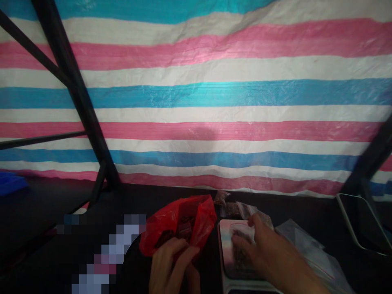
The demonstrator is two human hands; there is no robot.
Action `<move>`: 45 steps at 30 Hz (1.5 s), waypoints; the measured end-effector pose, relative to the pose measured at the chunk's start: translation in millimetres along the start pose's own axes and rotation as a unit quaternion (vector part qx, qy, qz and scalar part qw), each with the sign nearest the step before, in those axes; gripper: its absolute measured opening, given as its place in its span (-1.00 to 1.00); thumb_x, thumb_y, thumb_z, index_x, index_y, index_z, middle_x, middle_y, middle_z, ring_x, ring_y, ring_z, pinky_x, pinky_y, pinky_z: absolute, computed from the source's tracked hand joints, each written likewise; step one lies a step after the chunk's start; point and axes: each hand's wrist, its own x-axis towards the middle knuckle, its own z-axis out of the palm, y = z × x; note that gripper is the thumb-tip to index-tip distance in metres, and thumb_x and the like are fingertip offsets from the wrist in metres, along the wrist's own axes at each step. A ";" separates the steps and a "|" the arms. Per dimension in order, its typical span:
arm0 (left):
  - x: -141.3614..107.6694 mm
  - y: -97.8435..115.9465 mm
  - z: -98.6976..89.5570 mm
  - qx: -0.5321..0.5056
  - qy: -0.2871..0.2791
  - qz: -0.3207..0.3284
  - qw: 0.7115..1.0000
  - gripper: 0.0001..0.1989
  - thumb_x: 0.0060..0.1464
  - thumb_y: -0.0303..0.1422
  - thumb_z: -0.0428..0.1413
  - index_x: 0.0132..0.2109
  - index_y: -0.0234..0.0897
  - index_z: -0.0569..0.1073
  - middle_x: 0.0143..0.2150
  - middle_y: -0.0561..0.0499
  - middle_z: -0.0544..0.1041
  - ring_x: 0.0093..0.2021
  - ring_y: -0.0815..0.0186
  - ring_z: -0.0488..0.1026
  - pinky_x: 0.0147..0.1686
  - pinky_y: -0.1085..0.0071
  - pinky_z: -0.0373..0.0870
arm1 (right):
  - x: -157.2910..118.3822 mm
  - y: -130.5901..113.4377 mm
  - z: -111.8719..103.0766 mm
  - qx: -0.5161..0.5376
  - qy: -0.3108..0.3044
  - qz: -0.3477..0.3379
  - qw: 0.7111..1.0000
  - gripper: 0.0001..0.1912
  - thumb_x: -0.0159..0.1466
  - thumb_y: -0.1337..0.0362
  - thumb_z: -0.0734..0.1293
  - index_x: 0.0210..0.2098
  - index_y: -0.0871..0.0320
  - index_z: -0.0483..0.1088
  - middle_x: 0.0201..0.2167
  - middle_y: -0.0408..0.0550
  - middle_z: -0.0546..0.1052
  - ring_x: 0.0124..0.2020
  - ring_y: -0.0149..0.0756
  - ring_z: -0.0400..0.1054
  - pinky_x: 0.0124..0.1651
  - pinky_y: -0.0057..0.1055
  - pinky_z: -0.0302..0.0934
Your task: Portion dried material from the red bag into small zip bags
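Pink, white and blue striped tarpaulin (196,98) hung behind a black counter (171,192). A weighing scale (226,249) is set on the counter, with a clear bag of dark material (240,257) held on it by the closed right grip (248,241). A red plastic bag (196,216) is gathered in the closed left grip (171,265).

The left hand (171,265) sits low near the centre of the view, rising from the bottom edge with its wrist out of frame, its fingers (179,255) curled inward and bunched closely together. The right hand (254,245) stretches in from the lower right at the end of a bare forearm (297,265) that angles up and left. Its fingertips (237,241) bend downward, and the topmost digit (251,220) lifts apart from the rest.
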 end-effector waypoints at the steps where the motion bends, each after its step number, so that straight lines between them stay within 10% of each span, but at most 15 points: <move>1: 5.3 -8.8 -2.3 0.009 -0.021 0.011 1.000 -0.66 0.19 -0.60 0.08 -0.03 -0.07 0.51 -0.08 -0.02 0.54 -0.05 0.16 0.49 -0.08 0.22 0.40 | -1.6 -3.9 5.9 -0.019 0.014 -0.008 1.000 -0.56 0.35 0.00 0.33 0.06 0.19 0.43 -0.14 0.30 0.70 -0.16 0.21 0.65 -0.30 -0.17 0.35; 10: 39.6 -55.9 -21.9 0.055 -0.015 -0.050 0.997 -0.78 0.26 -0.48 0.04 -0.09 -0.10 0.54 -0.04 -0.11 0.61 0.04 -0.03 0.45 0.06 -0.08 0.33 | 9.2 10.7 46.2 0.001 0.103 -0.050 0.993 -0.65 0.33 0.24 0.29 0.10 0.11 0.37 -0.22 0.17 0.70 -0.26 0.10 0.68 -0.39 -0.24 0.34; 16: 35.9 -62.8 -15.5 0.048 -0.084 -0.170 0.981 -0.64 0.17 -0.40 0.12 0.09 -0.18 0.61 0.28 -0.24 0.47 0.28 -0.20 0.35 0.25 -0.26 0.31 | 10.4 10.1 -0.4 0.171 0.051 -0.034 0.983 -0.71 0.25 0.08 0.33 -0.07 -0.01 0.38 -0.36 0.03 0.71 -0.47 0.00 0.63 -0.50 -0.28 0.34; 21: 32.5 -69.8 -13.5 -0.076 -0.105 -0.299 0.945 -0.60 0.20 -0.38 0.07 0.12 -0.14 0.63 0.19 -0.16 0.53 0.17 -0.03 0.51 0.24 -0.10 0.42 | -1.0 -40.4 -33.0 0.215 0.112 -0.130 0.961 -0.68 0.25 -0.04 0.41 -0.08 -0.06 0.49 -0.27 0.01 0.73 -0.42 -0.06 0.62 -0.50 -0.31 0.37; 29: 29.2 -72.8 -12.5 -0.189 -0.037 -0.398 0.897 -0.64 0.25 -0.26 0.02 0.01 -0.24 0.63 0.00 -0.18 0.66 0.04 0.02 0.62 0.09 0.00 0.55 | 1.7 -119.1 42.0 0.033 0.227 -0.317 0.920 -0.59 0.32 0.49 0.26 0.06 0.06 0.55 -0.05 0.05 0.70 -0.04 0.03 0.59 0.09 -0.01 0.33; 37: 23.5 -80.9 -13.5 -0.237 -0.009 -0.457 0.857 -0.68 0.26 -0.24 0.02 0.04 -0.25 0.53 0.04 -0.21 0.64 0.07 0.02 0.60 0.10 0.00 0.53 | 9.2 -105.4 56.3 -0.057 0.126 -0.333 0.933 -0.41 0.23 0.65 0.27 0.03 -0.07 0.63 -0.12 -0.11 0.71 -0.06 -0.02 0.58 0.12 0.02 0.15; 45: 19.1 -75.8 -12.8 -0.223 -0.014 -0.450 0.865 -0.66 0.24 -0.29 0.05 0.11 -0.20 0.51 0.12 -0.18 0.59 0.17 0.01 0.53 0.24 -0.07 0.41 | 18.4 -94.4 57.4 -0.044 0.162 -0.310 0.936 -0.50 0.30 0.52 0.28 0.09 -0.05 0.60 -0.02 -0.09 0.72 0.04 0.06 0.57 0.01 -0.03 0.16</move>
